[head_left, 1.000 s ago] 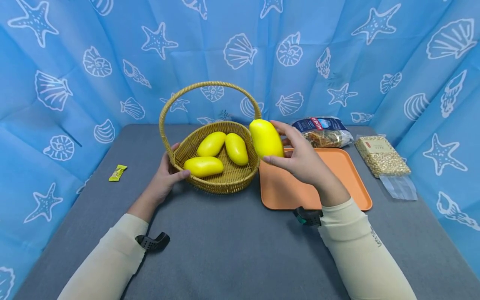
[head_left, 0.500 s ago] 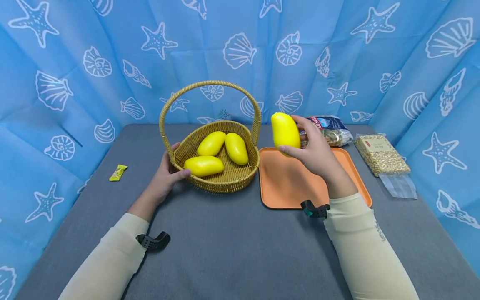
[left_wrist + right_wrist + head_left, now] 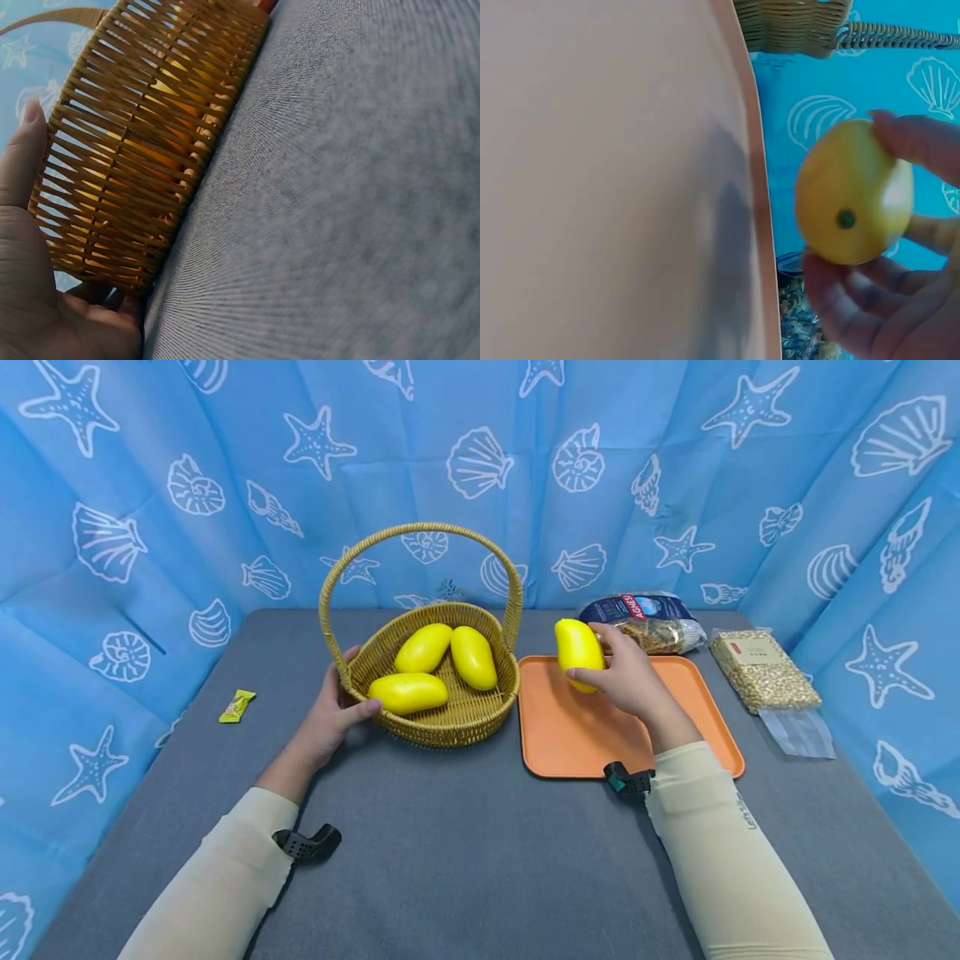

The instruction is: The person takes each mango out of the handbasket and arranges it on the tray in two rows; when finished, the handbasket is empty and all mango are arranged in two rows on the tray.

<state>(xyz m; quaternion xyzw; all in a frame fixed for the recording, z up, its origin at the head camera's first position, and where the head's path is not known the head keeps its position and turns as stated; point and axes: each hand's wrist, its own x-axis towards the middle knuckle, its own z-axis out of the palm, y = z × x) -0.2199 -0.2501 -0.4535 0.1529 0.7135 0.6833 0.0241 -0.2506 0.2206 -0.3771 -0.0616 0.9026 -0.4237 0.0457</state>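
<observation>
My right hand grips a yellow mango above the left part of an orange tray. In the right wrist view the mango shows its dark stem spot between thumb and fingers, off the tray's surface. My left hand holds the left side of a wicker basket, the thumb over its rim and the other fingers behind its wall. Inside the basket lie three more mangoes, one in front, one at the back and one on the right.
Behind the tray lies a bag of pasta. To its right is a vacuum-packed bag of pale grains. A small yellow wrapped sweet sits at the left of the grey table. The basket's tall handle arches upward.
My right hand has carried the mango away from the basket's right rim, to the right, and then lowered it over the tray. The left hand and basket have stayed put.
</observation>
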